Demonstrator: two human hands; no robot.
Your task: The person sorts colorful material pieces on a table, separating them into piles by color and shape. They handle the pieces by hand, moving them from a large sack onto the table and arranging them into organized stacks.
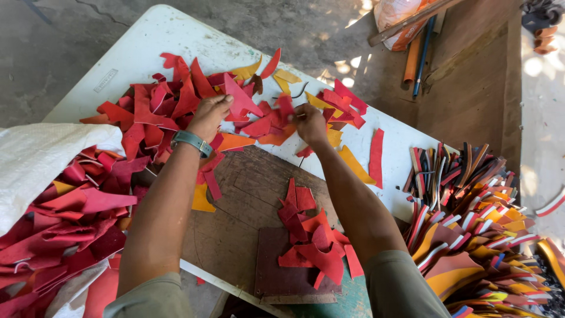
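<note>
The right hand [310, 122] has its grip clamped on a red scrap [285, 107], held just above the scrap heap [176, 106] on the white desk [147, 41]. The left hand [209, 115] rests flat on the heap, fingers spread — holding nothing. Nearer lies a small red pile [312, 241] on a brown board [247, 194]; open desk shows only toward the far edge. A strip bundle [471, 224] crowds the right edge — a sack [41, 159] the left.

White woven sack [41, 159] at left, small pale label [106, 80] on tabletop
</note>
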